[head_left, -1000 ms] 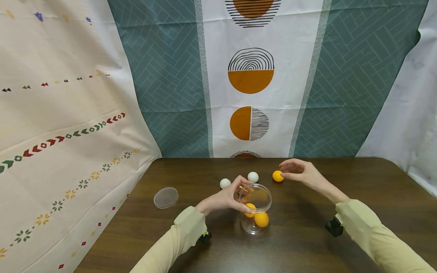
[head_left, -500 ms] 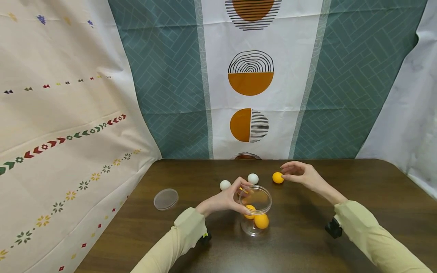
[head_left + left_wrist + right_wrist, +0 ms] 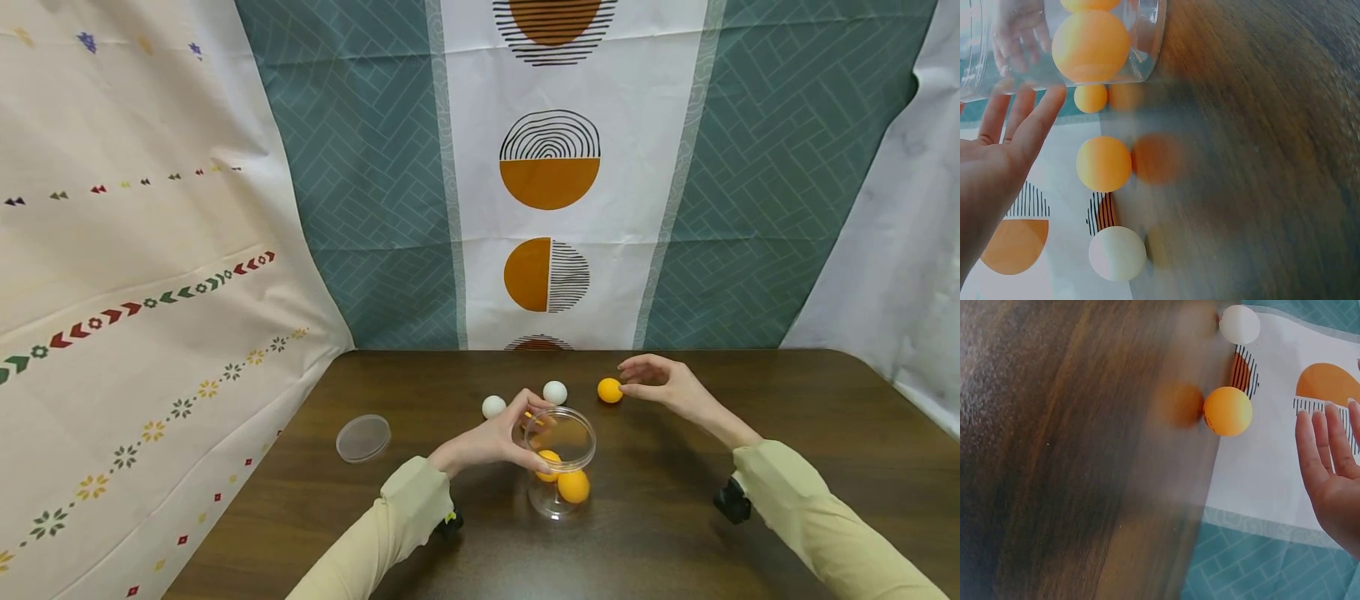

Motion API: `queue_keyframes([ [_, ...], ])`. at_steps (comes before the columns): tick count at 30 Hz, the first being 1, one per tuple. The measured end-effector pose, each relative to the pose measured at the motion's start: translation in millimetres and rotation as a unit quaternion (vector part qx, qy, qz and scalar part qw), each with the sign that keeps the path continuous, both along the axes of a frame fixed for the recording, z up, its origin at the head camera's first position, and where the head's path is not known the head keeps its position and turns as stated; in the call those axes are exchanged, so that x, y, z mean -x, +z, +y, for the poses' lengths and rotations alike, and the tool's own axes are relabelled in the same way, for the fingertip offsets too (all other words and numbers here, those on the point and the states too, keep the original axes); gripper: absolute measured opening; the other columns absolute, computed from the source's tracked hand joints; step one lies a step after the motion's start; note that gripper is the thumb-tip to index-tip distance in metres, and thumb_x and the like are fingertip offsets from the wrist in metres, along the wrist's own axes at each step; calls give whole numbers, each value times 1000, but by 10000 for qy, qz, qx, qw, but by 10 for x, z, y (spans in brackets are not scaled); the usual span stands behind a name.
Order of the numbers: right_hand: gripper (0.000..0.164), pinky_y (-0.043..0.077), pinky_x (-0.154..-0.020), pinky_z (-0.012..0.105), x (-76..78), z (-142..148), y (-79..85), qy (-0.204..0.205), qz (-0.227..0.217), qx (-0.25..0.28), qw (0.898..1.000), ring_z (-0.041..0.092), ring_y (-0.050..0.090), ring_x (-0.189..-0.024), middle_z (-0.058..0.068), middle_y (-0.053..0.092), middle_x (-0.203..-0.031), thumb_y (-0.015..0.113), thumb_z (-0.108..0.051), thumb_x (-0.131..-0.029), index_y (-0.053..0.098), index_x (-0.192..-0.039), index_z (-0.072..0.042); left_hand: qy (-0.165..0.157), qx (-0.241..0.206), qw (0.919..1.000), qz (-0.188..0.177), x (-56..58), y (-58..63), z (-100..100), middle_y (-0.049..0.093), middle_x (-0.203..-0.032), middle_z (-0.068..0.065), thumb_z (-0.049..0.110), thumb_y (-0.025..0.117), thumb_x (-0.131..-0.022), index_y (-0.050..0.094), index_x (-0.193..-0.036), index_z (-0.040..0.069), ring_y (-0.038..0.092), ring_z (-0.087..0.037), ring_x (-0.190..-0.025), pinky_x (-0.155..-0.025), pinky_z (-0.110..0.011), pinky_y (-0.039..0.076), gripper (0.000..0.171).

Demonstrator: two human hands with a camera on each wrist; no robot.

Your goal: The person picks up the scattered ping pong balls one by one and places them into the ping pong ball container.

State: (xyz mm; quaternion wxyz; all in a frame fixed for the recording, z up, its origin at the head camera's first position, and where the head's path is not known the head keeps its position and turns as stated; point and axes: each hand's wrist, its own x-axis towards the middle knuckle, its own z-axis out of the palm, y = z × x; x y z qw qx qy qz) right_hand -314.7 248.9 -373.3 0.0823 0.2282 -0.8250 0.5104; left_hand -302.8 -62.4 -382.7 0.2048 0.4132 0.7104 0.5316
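nearest, two pale sleeves (image 3: 405,508) reach in over a dark wooden table (image 3: 660,533). at centre, an upright clear jar (image 3: 581,464) stands on the wood, holding a front orange ball (image 3: 573,487) and a rear orange ball (image 3: 548,465) low inside. the left hand (image 3: 498,437) is clamped on the jar near its rim, thumb toward the viewer and fingers round the far side. to the left, well apart, a clear round lid (image 3: 363,438) lies flat. just past the left hand, mostly hidden in the head view, sits a third orange ball (image 3: 1104,164). farther on, a left white ball (image 3: 493,407) and a right white ball (image 3: 555,393) rest apart. the right hand (image 3: 660,385) has its thumb and fingers apart, just beside a far orange ball (image 3: 610,390); contact cannot be told. behind the table hangs a teal-and-white cloth (image 3: 555,217) printed with orange circle motifs.
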Motion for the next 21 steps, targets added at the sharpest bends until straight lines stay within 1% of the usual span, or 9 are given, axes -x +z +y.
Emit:
queue_keyframes([
  [3, 37, 46, -72, 27, 15, 10, -15, -5, -53, -32, 10000, 24, 56, -88, 22, 58, -104, 67, -9, -82, 55, -113, 4, 29, 16, 10000, -16, -4, 3, -1, 41, -123, -8, 18, 75, -72, 34, -119, 18, 40, -36, -114, -85, -36, 43, 62],
  [6, 38, 46, -72, 27, 21, 13, -21, -33, -119, -50, 9999, 25, 56, -90, 22, 58, -105, 67, -10, -82, 54, -114, 5, 28, 14, 10000, -8, -4, 3, -1, 41, -123, -8, 19, 75, -72, 34, -119, 17, 40, -35, -114, -85, -37, 43, 62],
  [12, 39, 45, -74, 29, 33, 28, -31, -122, -88, -137, 9998, 26, 55, -92, 22, 57, -107, 68, -12, -82, 54, -115, 4, -10, -4, 10000, 19, 5, -4, 3, 41, -123, -10, 17, 74, -73, 34, -119, 17, 44, -22, -110, -86, -41, 41, 61],
  [15, 40, 45, -75, 31, 35, 32, -32, -180, -60, -187, 9996, 27, 54, -92, 22, 56, -107, 68, -14, -82, 54, -116, 3, -27, -19, 10000, 17, 11, -9, 3, 41, -122, -9, 16, 74, -73, 34, -119, 14, 45, -19, -109, -87, -42, 41, 62],
  [18, 40, 44, -76, 33, 44, 40, -37, -229, -37, -247, 9994, 28, 53, -92, 23, 56, -107, 67, -15, -82, 54, -115, 3, -39, -17, 10000, -19, 14, -14, 2, 40, -122, -8, 17, 74, -73, 33, -120, 13, 44, -21, -110, -86, -42, 41, 63],
  [21, 39, 44, -76, 34, 61, 52, -45, -256, -15, -273, 9993, 29, 53, -92, 22, 56, -107, 67, -14, -82, 55, -115, 2, -51, -47, 10000, -44, 15, -15, 0, 41, -123, -8, 17, 74, -73, 33, -120, 14, 42, -29, -112, -86, -41, 41, 62],
])
